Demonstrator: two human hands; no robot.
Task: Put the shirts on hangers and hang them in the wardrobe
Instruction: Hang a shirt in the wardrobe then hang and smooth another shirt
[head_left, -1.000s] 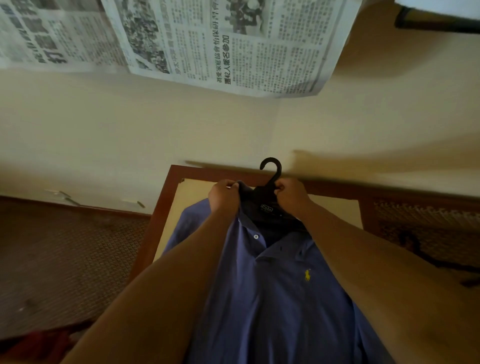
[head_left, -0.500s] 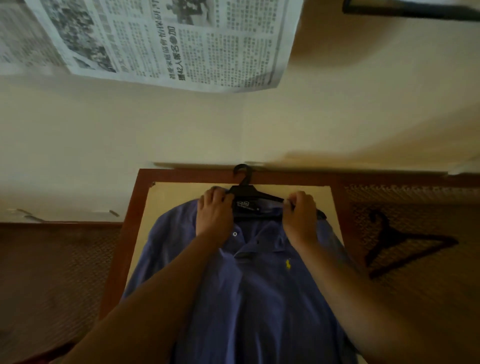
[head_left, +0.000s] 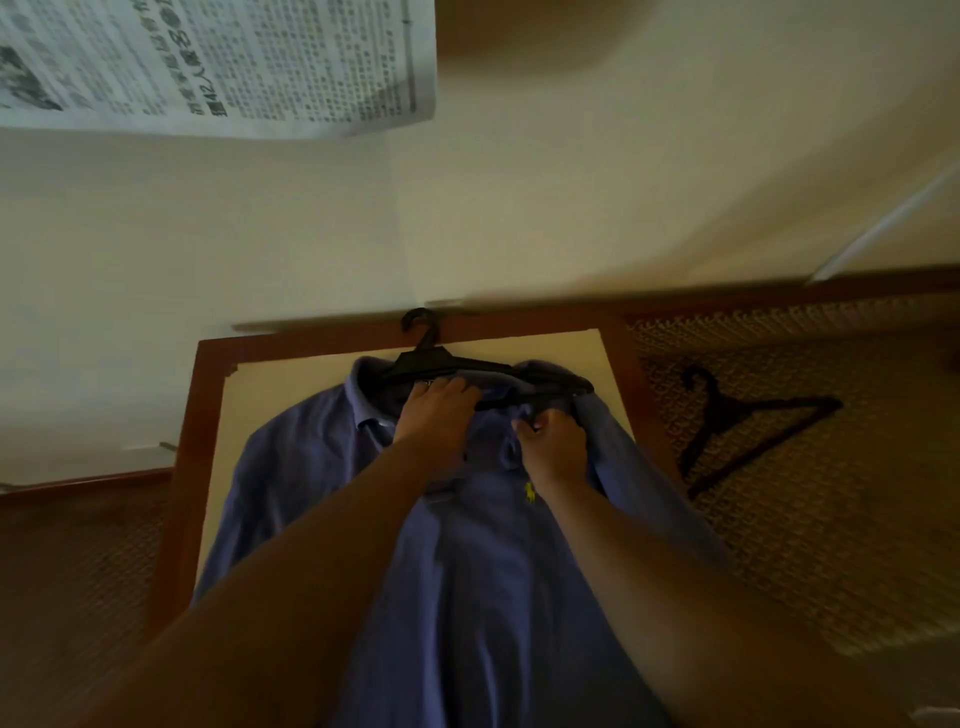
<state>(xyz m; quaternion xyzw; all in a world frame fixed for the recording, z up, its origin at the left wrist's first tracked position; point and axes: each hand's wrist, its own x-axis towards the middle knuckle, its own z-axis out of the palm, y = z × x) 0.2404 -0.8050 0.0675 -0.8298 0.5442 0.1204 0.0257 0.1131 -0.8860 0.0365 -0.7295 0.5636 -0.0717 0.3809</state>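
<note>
Reaching out with both arms, the person works at a blue shirt (head_left: 467, 571) lying on the bench (head_left: 208, 415). The left hand (head_left: 436, 415) grips the black hanger (head_left: 447, 364) at the collar. The right hand (head_left: 553, 441) pinches the shirt's shoulder cloth. Another hanger (head_left: 748, 431) lies on the woven mat (head_left: 805, 519) nearby.

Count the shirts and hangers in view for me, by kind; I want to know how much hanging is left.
Shirts: 1, blue, on the board under both hands.
Hangers: 2, both black, one at the shirt's collar, one spare on the woven mat to the right.
Total: 3
</note>
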